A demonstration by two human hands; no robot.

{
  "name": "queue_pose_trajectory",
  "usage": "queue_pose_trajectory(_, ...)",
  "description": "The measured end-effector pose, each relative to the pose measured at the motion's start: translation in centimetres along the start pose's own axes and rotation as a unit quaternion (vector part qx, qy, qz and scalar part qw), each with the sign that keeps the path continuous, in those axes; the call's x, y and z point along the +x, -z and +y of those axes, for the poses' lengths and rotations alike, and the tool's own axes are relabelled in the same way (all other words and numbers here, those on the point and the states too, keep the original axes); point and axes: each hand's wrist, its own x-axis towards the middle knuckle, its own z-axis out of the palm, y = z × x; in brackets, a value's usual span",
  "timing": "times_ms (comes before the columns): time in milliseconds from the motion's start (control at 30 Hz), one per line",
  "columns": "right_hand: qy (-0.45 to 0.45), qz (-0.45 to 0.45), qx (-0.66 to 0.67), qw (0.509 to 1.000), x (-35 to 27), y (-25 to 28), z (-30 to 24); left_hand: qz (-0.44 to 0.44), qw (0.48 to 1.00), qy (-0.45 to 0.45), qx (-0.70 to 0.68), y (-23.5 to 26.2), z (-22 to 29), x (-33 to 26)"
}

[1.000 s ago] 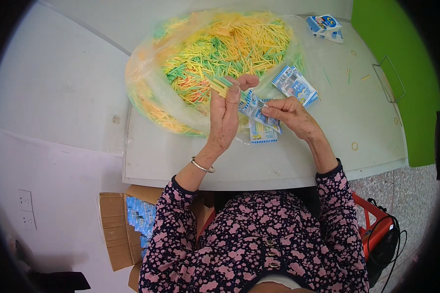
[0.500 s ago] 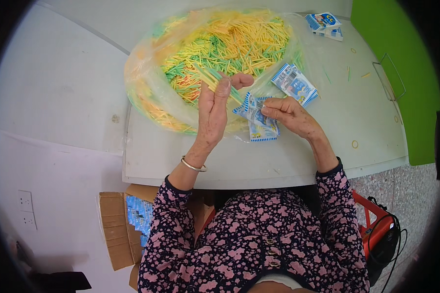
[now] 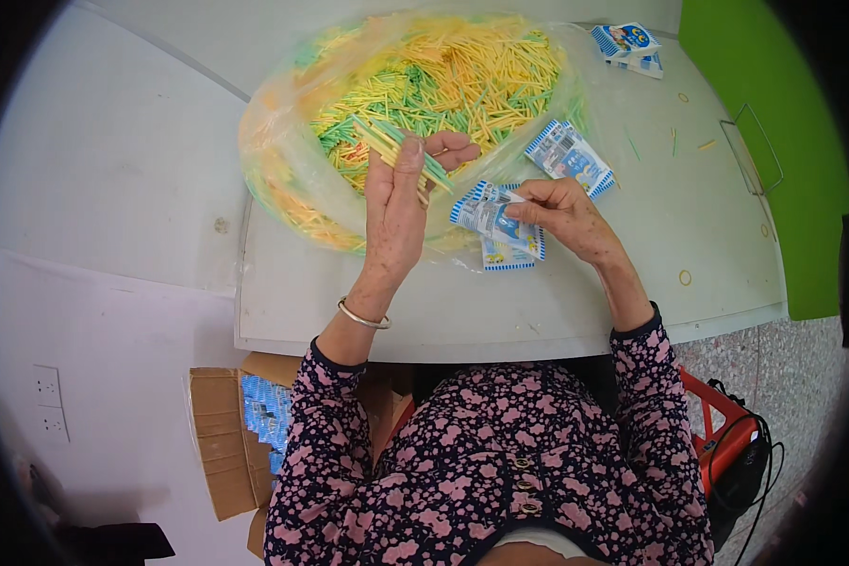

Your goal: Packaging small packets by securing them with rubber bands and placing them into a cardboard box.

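My left hand holds a small bunch of thin yellow and green sticks, the thumb pressed across them. It hangs over the near edge of a large clear plastic bag full of loose yellow, green and orange sticks. To its right, my right hand pinches a small blue and white packet between thumb and fingers. Under that packet lies another packet, partly covered. One more packet rests against the bag's right side, just beyond my right hand.
Two packets lie at the far right of the white table. Loose sticks and rubber bands are scattered there, near a wire handle. Below the table's left front, a cardboard box contains many blue packets.
My left hand, with the sticks, has shifted slightly left, away from the packet. My right hand has barely moved; the pinched packet now sits a little flatter.
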Motion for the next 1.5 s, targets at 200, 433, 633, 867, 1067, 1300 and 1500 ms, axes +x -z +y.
queue_pose_trajectory(200,-0.012,-0.011,0.044,0.999,0.2,-0.7,0.2,0.038,0.989,0.034,-0.142,0.2,-1.3,0.6)
queue_pose_trajectory(433,-0.026,-0.028,0.034,0.999,0.1,-0.1,0.0,0.052,0.982,0.083,-0.164,0.2,-2.2,0.4)
queue_pose_trajectory(633,-0.026,-0.031,0.053,0.998,0.1,-0.3,0.4,0.017,0.981,0.073,-0.179,0.7,-1.9,0.7)
queue_pose_trajectory(867,-0.035,-0.054,0.081,0.995,0.0,0.0,0.2,-0.014,0.996,0.071,-0.047,0.1,-0.8,0.2)
queue_pose_trajectory(1067,-0.056,-0.041,0.067,0.995,-0.1,-0.2,0.0,-0.042,0.996,0.072,0.008,0.1,-0.5,0.0)
queue_pose_trajectory(1300,-0.043,-0.048,0.053,0.996,0.0,-0.2,0.1,-0.033,0.998,0.060,0.012,0.8,-0.5,-0.1)
queue_pose_trajectory(1500,-0.050,-0.059,0.030,0.997,-0.3,-0.2,-0.1,-0.035,0.996,0.080,0.000,0.7,-0.4,-0.1)
